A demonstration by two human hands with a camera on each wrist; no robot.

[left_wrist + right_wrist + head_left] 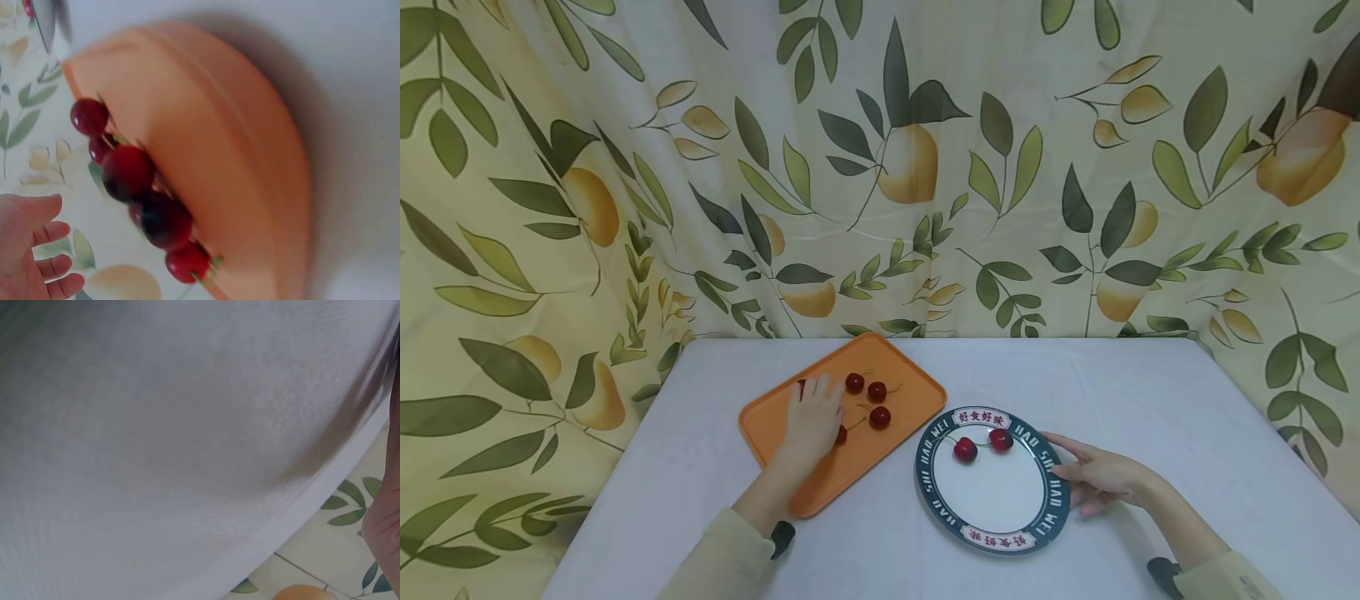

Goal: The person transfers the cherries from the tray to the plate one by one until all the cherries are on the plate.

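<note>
My left hand (814,421) is over an orange tray (820,497), fingers extended beside a partly covered cherry (802,384). Several more dark red cherries (880,417) with thin stems lie in the tray. In the left wrist view, the left hand's fingers (56,266) are loosely bent and look apart from the cherries (128,173). A round plate (985,510) with a dark lettered rim holds two cherries (966,450). At its right edge, my right hand (1101,473) touches the rim with extended fingers. The right wrist view shows only part of that hand (382,525).
A white cloth (1120,383) covers the table under the tray and plate. Behind and to the left hangs a curtain (1015,208) printed with leaves and fruit. The tray's corner lies close to the plate's upper left rim.
</note>
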